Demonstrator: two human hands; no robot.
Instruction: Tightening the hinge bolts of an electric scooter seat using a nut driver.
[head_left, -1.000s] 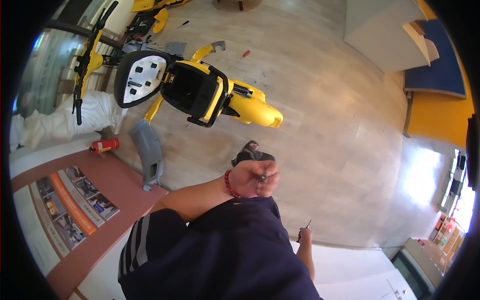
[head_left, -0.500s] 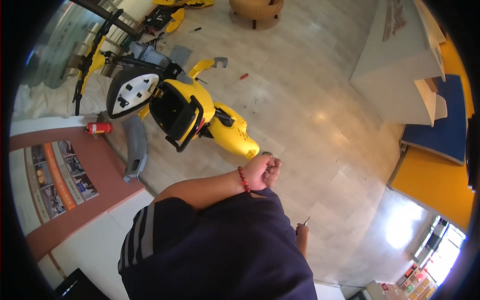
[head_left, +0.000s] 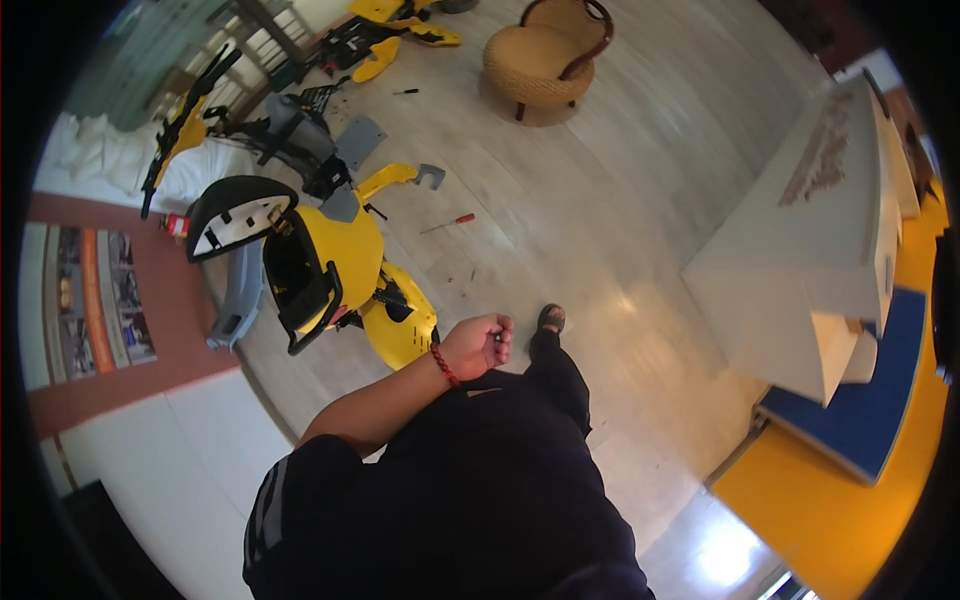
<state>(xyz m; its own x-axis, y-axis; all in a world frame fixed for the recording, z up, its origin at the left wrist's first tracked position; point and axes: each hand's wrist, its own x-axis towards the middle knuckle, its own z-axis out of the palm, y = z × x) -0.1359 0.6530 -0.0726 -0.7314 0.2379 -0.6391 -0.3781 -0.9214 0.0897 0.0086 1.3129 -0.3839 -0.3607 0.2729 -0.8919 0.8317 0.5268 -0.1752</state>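
Observation:
My left hand (head_left: 478, 348), with a red bead bracelet (head_left: 445, 365) at the wrist, is held in front of my body. Its fingers are curled in; a small dark spot shows between them, too small to name. Nearest to it is a yellow scooter (head_left: 348, 250), partly taken apart, whose rear fender (head_left: 395, 335) lies just beyond the hand without visible contact. The scooter's seat (head_left: 240, 218) is tipped up over a black storage bucket (head_left: 290, 272). My right hand is out of the picture.
A red-handled screwdriver (head_left: 460, 220) lies on the floor, with yellow and grey panels (head_left: 360, 140) farther back. A wicker chair (head_left: 540, 70) stands at the far side, a white counter (head_left: 790, 240) at right. A grey panel (head_left: 240, 295) leans left, near a fire extinguisher (head_left: 176, 225).
The view has swung, so the scooter sits farther left and more of the wicker chair shows. My sandalled foot has come into view. My right hand with its thin pointed tool has left view.

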